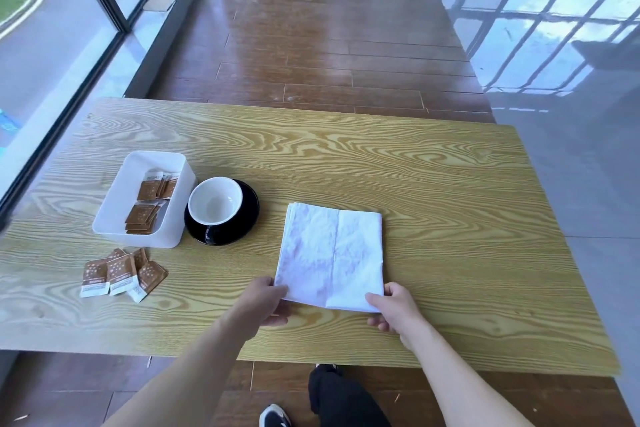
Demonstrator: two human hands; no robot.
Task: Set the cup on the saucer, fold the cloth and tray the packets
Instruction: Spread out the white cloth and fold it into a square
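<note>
Wood-grain table (415, 184) fills the mid view, w/ brown plank floor under and beyond it; a dark trouser leg (343, 399) and a black shoe (275, 417) show below the near edge. Nearest, two bare forearms reach in from the bottom. Left hand (265, 302) pinches the near-left corner of a white cloth (332, 253), thumb on top, fingers tucked under. Right hand (389, 308) grips the near-right corner the same way. Cloth lies flat, folded into a rough square w/ a crease down the middle and stacked layers showing at its far-left corner. Left of the hands, approx. five brown-and-white packets (119, 274) lie loose on the table in a fanned, overlapping heap. Just beyond them sits a white tray (114, 215), a deep-walled bin, w/ more brown packets inside in two small piles. Touching the tray's right side is a black saucer (249, 215) w/ a cup (214, 206) on it, black outside, white inside, empty. Farther off: glass window wall at left w/ pavement outside, glossy grey tile at right.
</note>
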